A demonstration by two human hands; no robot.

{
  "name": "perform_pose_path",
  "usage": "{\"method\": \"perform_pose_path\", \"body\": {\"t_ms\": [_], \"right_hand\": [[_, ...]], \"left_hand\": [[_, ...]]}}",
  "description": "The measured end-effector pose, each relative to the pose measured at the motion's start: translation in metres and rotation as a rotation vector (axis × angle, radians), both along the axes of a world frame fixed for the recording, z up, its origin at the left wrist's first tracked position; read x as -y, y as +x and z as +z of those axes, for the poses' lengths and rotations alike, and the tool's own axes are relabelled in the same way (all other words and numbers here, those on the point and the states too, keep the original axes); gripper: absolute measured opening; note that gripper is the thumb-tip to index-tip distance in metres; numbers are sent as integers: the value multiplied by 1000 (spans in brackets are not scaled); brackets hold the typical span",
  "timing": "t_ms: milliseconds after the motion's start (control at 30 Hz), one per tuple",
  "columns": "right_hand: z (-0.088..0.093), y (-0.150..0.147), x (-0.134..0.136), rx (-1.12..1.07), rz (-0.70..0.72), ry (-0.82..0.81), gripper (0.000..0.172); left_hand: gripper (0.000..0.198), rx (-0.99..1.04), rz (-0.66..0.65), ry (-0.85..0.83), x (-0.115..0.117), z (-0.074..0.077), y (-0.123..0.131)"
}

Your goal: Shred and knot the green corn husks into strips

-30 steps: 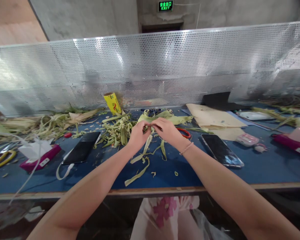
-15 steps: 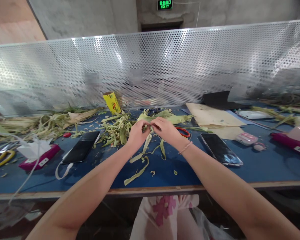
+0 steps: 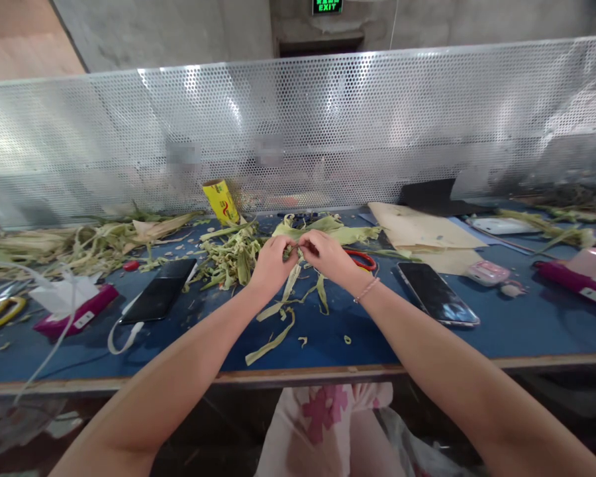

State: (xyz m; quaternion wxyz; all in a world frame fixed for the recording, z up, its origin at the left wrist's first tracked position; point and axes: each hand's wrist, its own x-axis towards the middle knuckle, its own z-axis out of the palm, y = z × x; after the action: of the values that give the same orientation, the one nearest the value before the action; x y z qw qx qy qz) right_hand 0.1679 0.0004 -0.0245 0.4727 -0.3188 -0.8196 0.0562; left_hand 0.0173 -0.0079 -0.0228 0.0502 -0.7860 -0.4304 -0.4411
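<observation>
My left hand [image 3: 274, 262] and my right hand [image 3: 322, 253] meet over the middle of the blue table, their fingertips pinched close together. Whatever they pinch is too small and too hidden by the fingers to name. Beside my left hand lies a heap of knotted, pale green corn husk strips [image 3: 233, 255]. Behind both hands stretch wider corn husk leaves [image 3: 345, 233]. Loose husk strips [image 3: 273, 341] are scattered on the table below the hands. Red-handled scissors [image 3: 365, 257] lie partly hidden behind my right hand.
A black phone [image 3: 159, 291] with a white cable lies left, another phone [image 3: 434, 291] right. A yellow box [image 3: 221, 202] stands before the perforated metal screen [image 3: 308, 132]. Brown paper [image 3: 422, 228], purple power strips [image 3: 77, 311] and more husks [image 3: 79, 245] lie around.
The whole view has shifted slightly. Both hands stay pinched together in nearly the same place, with a small shift of the fingers. Nothing on the table has visibly moved.
</observation>
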Motion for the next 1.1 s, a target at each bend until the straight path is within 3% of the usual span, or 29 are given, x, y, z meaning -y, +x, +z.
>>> {"method": "perform_pose_path", "body": {"t_ms": [100,233,467,633,800,1100], "right_hand": [[3,-2,1,-86,22,-191,3],[6,-2,1,-229,159,-519,9],[6,0,0,-474,358,-836,17],[8,0,0,-643,386,-1026,15],[9,-2,3,-752,407,-1088,13],[7,-6,5,-791,386,-1022,18]], "left_hand": [[10,0,-25,51,1,1,0],[11,52,-38,1,2,3,1],[7,143,-70,-130,1,4,1],[10,100,2,92,0,6,-3],[7,-34,135,276,2,6,-4],[6,-12,154,233,7,5,1]]}}
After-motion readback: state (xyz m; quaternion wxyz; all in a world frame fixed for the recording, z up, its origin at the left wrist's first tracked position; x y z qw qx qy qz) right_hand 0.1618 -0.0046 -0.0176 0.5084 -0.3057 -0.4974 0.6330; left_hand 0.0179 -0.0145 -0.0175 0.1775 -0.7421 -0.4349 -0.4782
